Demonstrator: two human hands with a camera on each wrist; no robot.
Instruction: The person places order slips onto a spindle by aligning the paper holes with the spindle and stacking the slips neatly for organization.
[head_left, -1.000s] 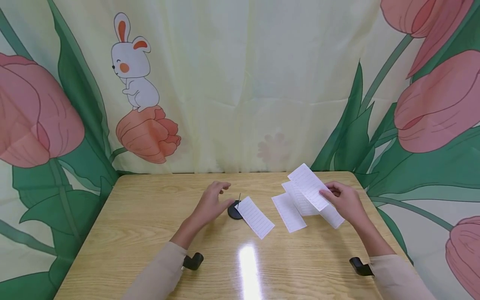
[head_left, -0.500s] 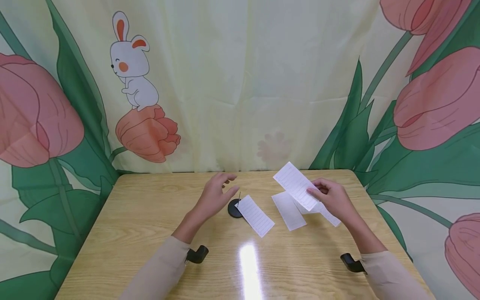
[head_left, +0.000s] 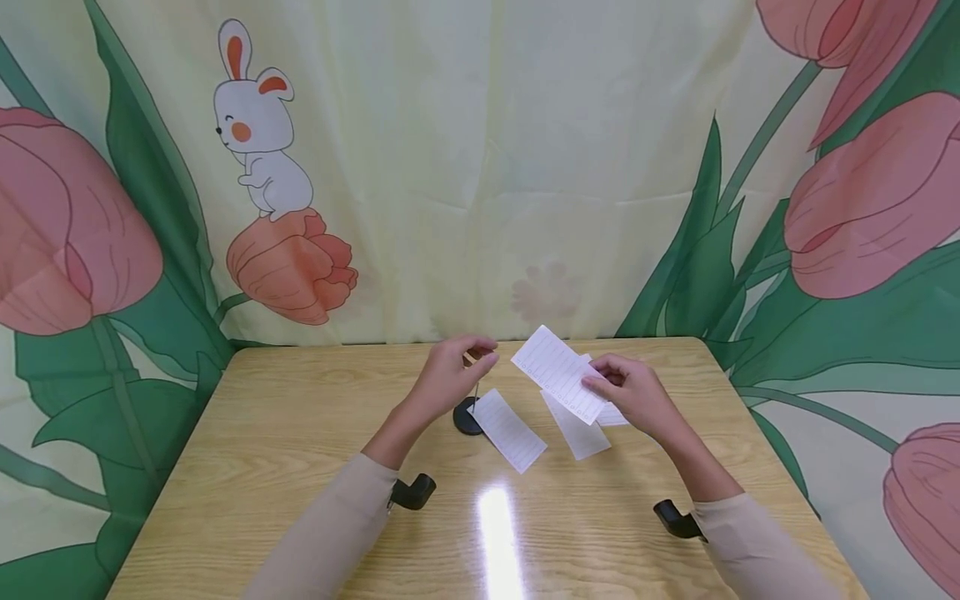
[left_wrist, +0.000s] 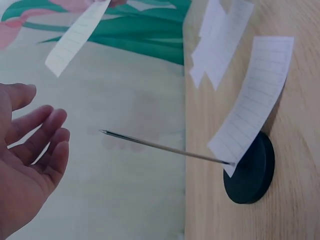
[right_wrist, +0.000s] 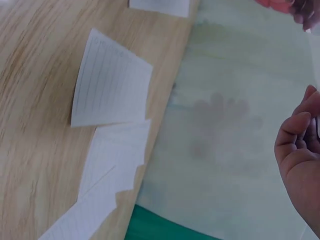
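Note:
My right hand (head_left: 633, 392) pinches a lined white paper slip (head_left: 553, 367) between thumb and fingers, raised above the table. Just left of it, my left hand (head_left: 452, 375) hovers with loosely bent fingers, holding nothing. In the left wrist view, a thin metal spike (left_wrist: 160, 147) rises from a round black base (left_wrist: 252, 175). One lined slip (left_wrist: 257, 95) is pierced near its corner by the spike and slopes from the base to the table. In the right wrist view my right hand (right_wrist: 302, 155) shows at the edge; its slip cannot be made out there.
More lined slips (right_wrist: 112, 85) lie overlapping on the wooden table (head_left: 300, 433), right of the spike and partly beneath my right hand. A curtain (head_left: 420, 208) printed with tulips and a rabbit hangs behind the table's far edge.
My right hand has carried its slip leftward toward the spike. My left hand has moved up and right, near the spike's top. The slip on the spike has stayed put.

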